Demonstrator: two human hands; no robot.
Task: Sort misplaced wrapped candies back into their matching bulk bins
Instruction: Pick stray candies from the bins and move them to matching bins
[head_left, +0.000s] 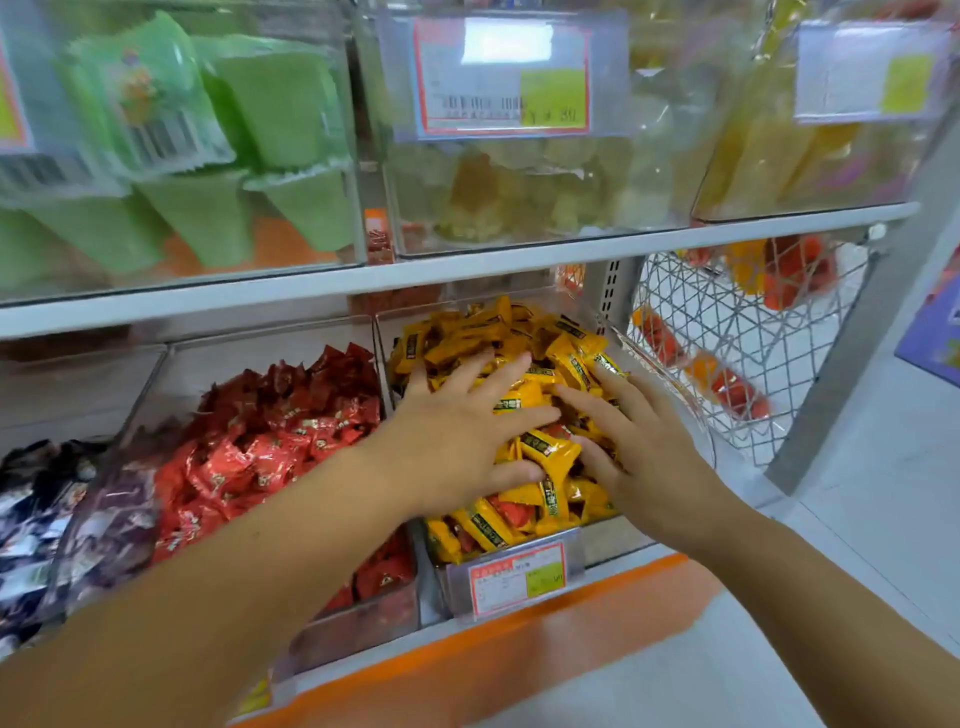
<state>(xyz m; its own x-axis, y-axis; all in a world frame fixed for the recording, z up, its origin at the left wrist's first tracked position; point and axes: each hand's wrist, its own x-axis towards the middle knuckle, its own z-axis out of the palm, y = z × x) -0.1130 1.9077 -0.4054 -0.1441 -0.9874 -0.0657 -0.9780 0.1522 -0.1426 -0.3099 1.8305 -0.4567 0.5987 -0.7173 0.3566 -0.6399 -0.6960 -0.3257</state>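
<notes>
The person's bare left hand (457, 436) and bare right hand (652, 467) are slim-fingered with short nails, and behind each wrist a smooth, uncovered limb follows, the left forearm (234, 561) broad and blurred nearest the camera, the right forearm (810, 597) narrower, both bare to the view's edge.

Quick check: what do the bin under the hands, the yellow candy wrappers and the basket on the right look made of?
Bin: clear rigid plastic, perhaps acrylic; contents show through its walls. Yellow candy wrappers: glossy plastic film, crinkled, catching highlights. Basket: silvery metal wire in an open lattice.
</notes>
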